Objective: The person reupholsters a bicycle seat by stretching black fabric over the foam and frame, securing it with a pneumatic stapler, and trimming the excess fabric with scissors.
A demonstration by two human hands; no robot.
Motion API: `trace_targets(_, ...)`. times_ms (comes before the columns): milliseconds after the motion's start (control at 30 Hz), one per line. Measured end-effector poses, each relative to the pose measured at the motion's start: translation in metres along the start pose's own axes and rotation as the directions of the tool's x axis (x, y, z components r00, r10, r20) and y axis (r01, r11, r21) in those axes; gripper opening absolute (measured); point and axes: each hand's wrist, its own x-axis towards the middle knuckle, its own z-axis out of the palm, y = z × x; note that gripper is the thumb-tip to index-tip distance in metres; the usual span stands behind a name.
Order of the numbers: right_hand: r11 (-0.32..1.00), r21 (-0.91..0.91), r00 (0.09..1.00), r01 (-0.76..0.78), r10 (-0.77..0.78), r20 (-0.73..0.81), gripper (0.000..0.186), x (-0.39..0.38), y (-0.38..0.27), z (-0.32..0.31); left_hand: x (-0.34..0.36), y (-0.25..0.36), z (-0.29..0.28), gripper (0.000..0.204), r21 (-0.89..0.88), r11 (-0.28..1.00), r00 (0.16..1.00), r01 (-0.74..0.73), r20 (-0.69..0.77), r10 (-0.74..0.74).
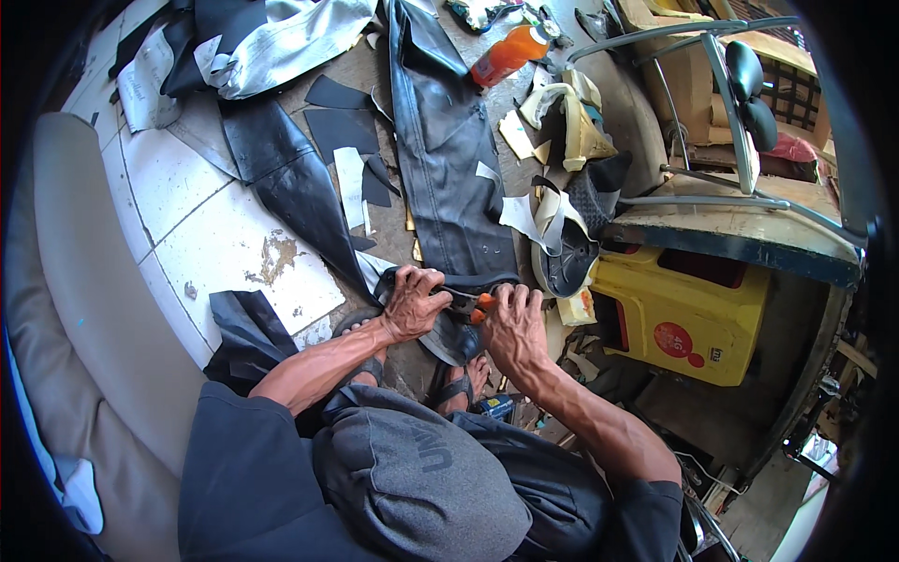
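My left hand [412, 309] has its fingers curled on the near end of black leather-like material [449, 178], which stretches away from me across the floor. My right hand [515, 328], also with bent fingers, grips the same dark edge a short way to the right. An orange-handled tool [481, 309], perhaps scissors, lies between my hands against my right fingertips; whether it is held is unclear. Cut dark pieces [337, 131] and white scraps [351, 187] lie around the material. My sandalled feet [473, 375] show below my hands.
A grey padded cushion [112, 281] lines the left. An orange-liquid bottle [506, 56] stands at the back, near a curved pad with a dark underside [567, 258]. On the right, a yellow plastic case [693, 318] sits under a worn board [730, 225] with metal frames above.
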Motion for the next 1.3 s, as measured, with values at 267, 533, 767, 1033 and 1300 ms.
trace_targets(267,0.998,0.061,0.996,-0.031,0.035,-0.078,0.034,-0.006,-0.001,0.005,0.0,0.001,0.003,0.018,0.023,0.999,1.0,-0.023,-0.018,0.024)
trace_targets(533,0.977,0.109,0.983,0.185,-0.184,-0.018,0.034,0.009,0.025,0.008,0.002,0.003,0.002,0.018,-0.004,1.0,1.0,-0.017,-0.025,0.017)
trace_targets(767,0.935,0.251,0.952,0.249,-0.284,0.115,0.032,0.03,0.035,-0.003,0.002,0.002,0.001,0.019,0.006,1.0,1.0,0.0,-0.014,0.0)
trace_targets(1033,0.929,0.278,0.924,-0.244,0.136,0.358,0.036,0.012,-0.024,0.023,-0.002,-0.001,-0.005,0.02,-0.048,0.999,1.0,0.005,0.03,-0.004)
trace_targets(1300,0.786,0.43,0.839,-0.444,0.196,0.508,0.03,0.006,-0.027,0.005,0.004,-0.005,-0.019,0.022,-0.109,0.994,0.992,0.002,0.127,0.011)
